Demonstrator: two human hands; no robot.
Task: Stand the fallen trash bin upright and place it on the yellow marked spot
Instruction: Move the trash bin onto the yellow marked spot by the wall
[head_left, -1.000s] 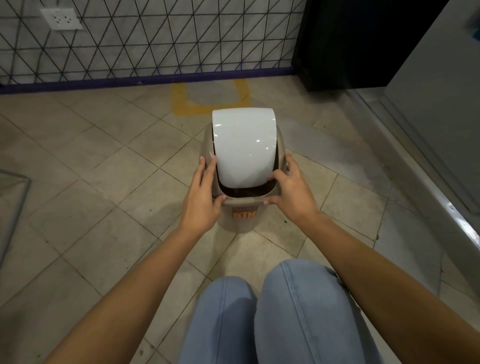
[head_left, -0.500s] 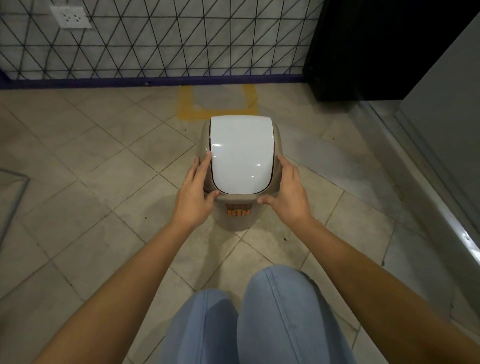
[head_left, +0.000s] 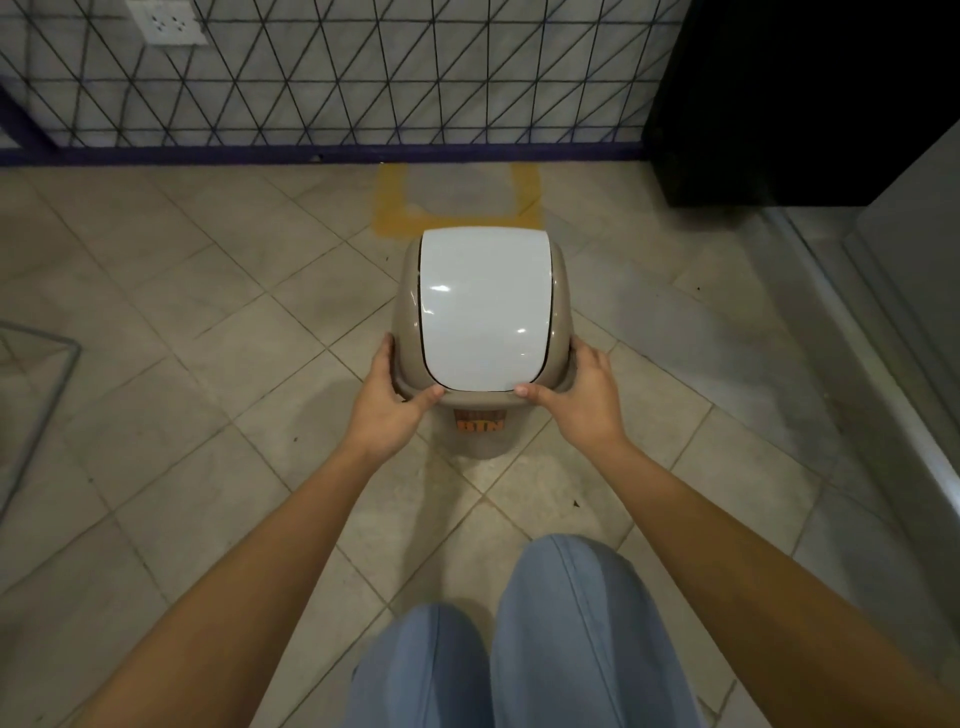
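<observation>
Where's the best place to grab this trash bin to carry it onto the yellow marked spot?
Grip the trash bin by the tan collar on both sides, from the near end, as the left hand and right hand do now. The white lid looks like a swinging flap, so it would probably give way under pressure. The yellow marked spot lies just beyond.

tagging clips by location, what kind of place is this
Probably an indoor utility or service corner of a building, not a home room. Clues: a worn tiled floor with a yellow marked spot painted on it, a wire mesh partition, and a small swing-lid trash bin.
</observation>
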